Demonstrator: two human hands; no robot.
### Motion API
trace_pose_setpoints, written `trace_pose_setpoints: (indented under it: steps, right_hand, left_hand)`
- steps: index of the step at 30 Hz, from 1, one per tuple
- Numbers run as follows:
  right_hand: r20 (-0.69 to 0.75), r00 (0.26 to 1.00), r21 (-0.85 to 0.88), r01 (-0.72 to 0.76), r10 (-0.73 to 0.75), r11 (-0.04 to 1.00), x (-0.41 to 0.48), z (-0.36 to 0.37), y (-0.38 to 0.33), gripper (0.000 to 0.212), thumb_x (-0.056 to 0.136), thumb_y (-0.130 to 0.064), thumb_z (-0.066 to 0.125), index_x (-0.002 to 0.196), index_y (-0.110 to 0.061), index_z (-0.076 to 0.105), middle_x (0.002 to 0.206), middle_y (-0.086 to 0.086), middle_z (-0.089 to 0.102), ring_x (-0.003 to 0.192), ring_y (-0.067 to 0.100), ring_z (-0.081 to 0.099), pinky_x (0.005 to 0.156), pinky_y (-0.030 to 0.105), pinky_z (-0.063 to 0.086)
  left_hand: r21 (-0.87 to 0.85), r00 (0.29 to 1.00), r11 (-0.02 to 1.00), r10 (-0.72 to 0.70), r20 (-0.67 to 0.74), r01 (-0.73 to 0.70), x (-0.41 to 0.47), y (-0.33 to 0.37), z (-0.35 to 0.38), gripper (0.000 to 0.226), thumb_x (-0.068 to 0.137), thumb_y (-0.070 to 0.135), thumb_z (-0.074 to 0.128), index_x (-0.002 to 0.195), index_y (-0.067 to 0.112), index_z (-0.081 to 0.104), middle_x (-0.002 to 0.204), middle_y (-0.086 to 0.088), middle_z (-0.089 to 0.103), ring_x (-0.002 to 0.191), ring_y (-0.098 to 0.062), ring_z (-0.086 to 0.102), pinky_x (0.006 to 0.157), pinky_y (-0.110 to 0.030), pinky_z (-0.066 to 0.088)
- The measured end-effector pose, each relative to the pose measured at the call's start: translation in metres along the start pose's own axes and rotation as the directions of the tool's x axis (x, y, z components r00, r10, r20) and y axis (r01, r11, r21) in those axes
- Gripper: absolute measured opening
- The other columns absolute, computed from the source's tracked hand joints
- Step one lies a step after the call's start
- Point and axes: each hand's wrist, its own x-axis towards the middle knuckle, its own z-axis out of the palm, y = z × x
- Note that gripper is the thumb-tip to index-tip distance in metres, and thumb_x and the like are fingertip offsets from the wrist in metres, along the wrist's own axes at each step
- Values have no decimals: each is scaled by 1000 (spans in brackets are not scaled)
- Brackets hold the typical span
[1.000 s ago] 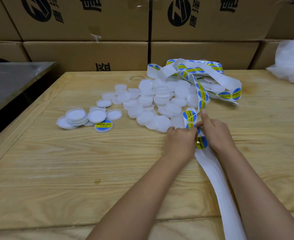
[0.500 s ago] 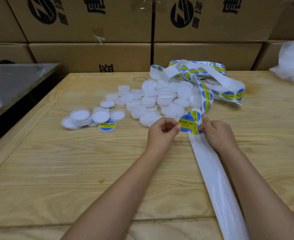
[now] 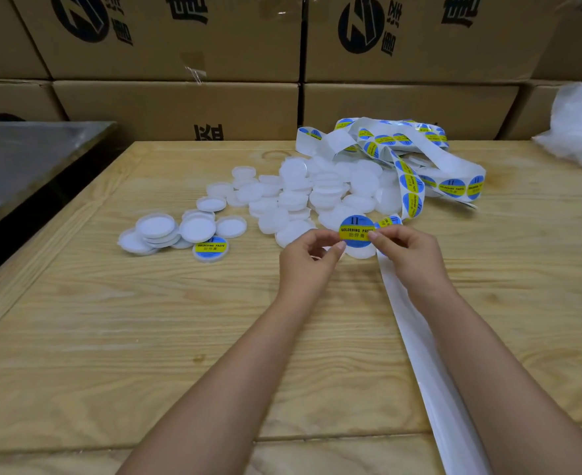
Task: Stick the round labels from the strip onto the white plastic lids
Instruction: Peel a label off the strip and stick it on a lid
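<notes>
A round blue and yellow label (image 3: pixel 356 231) is off the strip and faces me, held just above the near edge of the heap of white lids (image 3: pixel 296 197). My right hand (image 3: pixel 409 255) pinches its right edge. My left hand (image 3: pixel 308 258) has curled fingers, and its thumb and forefinger meet the label's lower left edge. The label strip (image 3: pixel 412 190) loops over the heap's right side. Its bare white backing (image 3: pixel 419 354) runs under my right hand toward me. One labelled lid (image 3: pixel 210 248) lies beside a small group of lids (image 3: pixel 176 229) on the left.
The wooden table (image 3: pixel 111 337) carries everything. Cardboard boxes (image 3: pixel 180 104) stand stacked along its far edge. A metal surface (image 3: pixel 25 159) lies off the left side, and a clear plastic bag (image 3: pixel 580 128) sits at the far right.
The label has come off the strip. Both hands rose from the backing and lifted the label toward the lid heap, turning its face to me.
</notes>
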Motion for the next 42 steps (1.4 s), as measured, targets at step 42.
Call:
trace_pose_setpoints:
  steps: [42]
  right_hand:
    - [-53,996,268,-49,65,962,-5,14,-5,47,88,-1,59,131,-15,45,80,3,67,77,14,60,72,17,49]
  left_hand:
    - [-304,909,888,-234,344,344,4,3,-9,12,93,4,53,100,5,63,97,-14,67,81,-21,68,67,-26,58]
